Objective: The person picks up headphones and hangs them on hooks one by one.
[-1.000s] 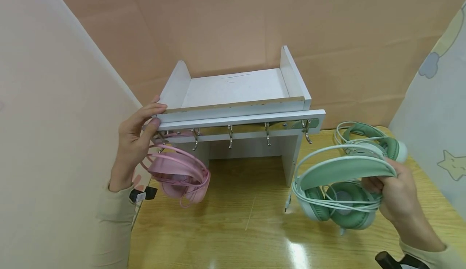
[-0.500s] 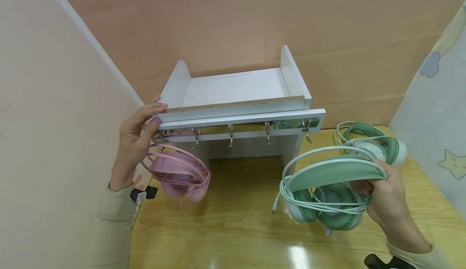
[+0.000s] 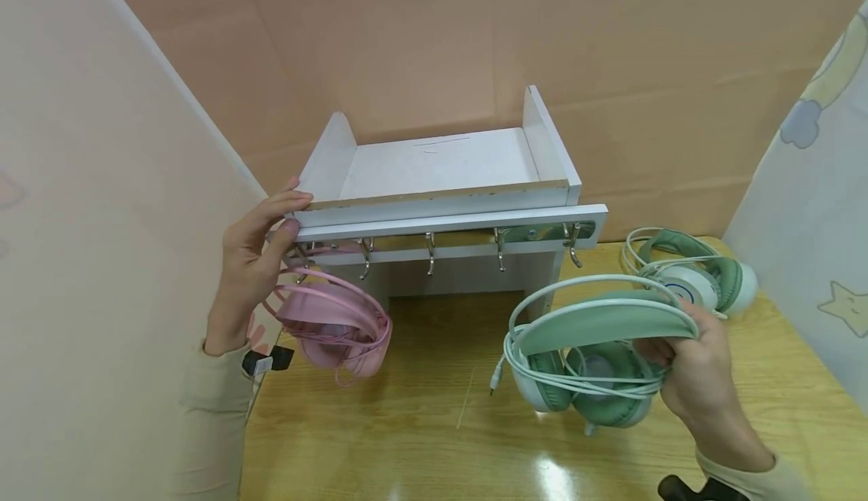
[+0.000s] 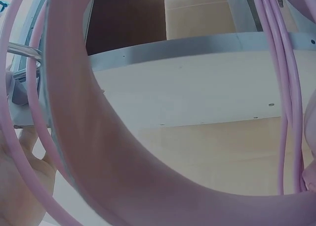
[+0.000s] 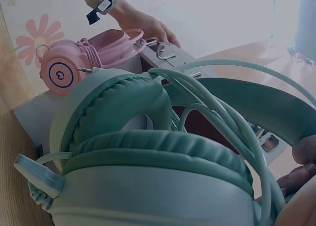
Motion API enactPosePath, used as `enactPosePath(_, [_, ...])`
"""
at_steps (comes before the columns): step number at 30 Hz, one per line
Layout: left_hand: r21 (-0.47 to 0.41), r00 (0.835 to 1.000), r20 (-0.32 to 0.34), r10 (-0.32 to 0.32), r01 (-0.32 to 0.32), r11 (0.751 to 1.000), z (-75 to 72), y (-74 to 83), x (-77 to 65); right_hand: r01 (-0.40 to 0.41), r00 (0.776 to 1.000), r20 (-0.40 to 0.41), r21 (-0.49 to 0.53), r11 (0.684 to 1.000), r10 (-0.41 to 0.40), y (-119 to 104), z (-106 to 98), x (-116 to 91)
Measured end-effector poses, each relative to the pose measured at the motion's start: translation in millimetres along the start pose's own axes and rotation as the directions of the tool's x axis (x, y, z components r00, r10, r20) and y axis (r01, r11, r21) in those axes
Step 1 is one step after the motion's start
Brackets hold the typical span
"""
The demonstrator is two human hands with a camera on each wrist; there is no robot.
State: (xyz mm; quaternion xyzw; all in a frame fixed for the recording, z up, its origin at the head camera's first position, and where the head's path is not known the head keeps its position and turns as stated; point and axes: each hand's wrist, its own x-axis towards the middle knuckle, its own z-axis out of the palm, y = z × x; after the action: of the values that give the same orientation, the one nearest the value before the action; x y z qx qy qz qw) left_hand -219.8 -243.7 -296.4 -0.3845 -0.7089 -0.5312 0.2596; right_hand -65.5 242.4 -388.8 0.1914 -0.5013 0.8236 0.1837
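Observation:
A white shelf [image 3: 434,201] carries a rail with several metal hooks [image 3: 430,252] along its front. My left hand [image 3: 252,264] grips the shelf's left end, fingers over the top and thumb against the front. Pink headphones [image 3: 335,320] hang just below that hand from the leftmost hook; their headband [image 4: 69,102] fills much of the left wrist view. My right hand [image 3: 701,369] holds green headphones [image 3: 603,324] by the right end of the headband, in front of and below the rail's right end. Their cable is wound round them, and its plug [image 3: 495,380] dangles at the left.
A second pair of green headphones [image 3: 705,271] lies on the wooden table [image 3: 434,448] at the right, beyond my right hand. Pale walls stand on the left and right [image 3: 820,207]. Brown paper [image 3: 447,41] covers the back.
My right hand has moved left with the green headphones, bringing them nearer the shelf. The left hand, the shelf and the pink headphones stay where they were.

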Motion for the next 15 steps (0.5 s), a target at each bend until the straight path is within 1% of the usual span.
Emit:
enactPosePath(1, [-0.002,1.000,0.001,0.001,-0.001,1.000,0.1,-0.2,0.1,-0.003,1.000,-0.003,-0.005,1.000,0.003,0.0,2.1,0.2])
enactPosePath(2, [-0.001,1.000,0.002,0.001,-0.001,1.000,0.2,-0.3,0.1,-0.008,1.000,-0.015,-0.037,0.999,0.008,-0.1,4.5,0.3])
enactPosePath(4, [0.000,1.000,0.003,0.004,-0.004,1.000,0.4,-0.6,0.0,-0.010,1.000,-0.026,-0.045,0.999,0.008,0.8,7.7,0.8])
enactPosePath(7, [-0.001,1.000,0.002,0.009,-0.009,1.000,0.7,-0.9,0.3,0.012,1.000,-0.010,0.012,1.000,-0.012,3.7,9.8,1.7])
enactPosePath(8, [0.000,1.000,0.003,0.010,-0.010,1.000,0.7,-0.9,0.4,0.016,1.000,-0.009,0.013,1.000,-0.016,4.5,10.2,1.9])
enactPosePath(9, [0.001,1.000,0.004,0.012,-0.012,1.000,0.8,-1.0,0.4,0.024,1.000,0.002,0.042,0.999,-0.024,5.6,10.2,2.2])
enactPosePath(10, [0.002,1.000,0.005,0.014,-0.014,1.000,0.8,-1.0,0.4,0.027,1.000,0.004,0.042,0.999,-0.027,6.4,10.6,2.4])
enactPosePath(11, [0.003,1.000,0.005,0.016,-0.016,1.000,0.8,-1.0,0.3,0.035,0.999,0.019,0.066,0.997,-0.036,7.1,10.6,2.7])
enactPosePath(15, [0.008,1.000,0.006,0.019,-0.019,1.000,0.6,-0.9,-0.4,0.042,0.999,0.022,0.058,0.997,-0.043,8.1,13.3,3.4])
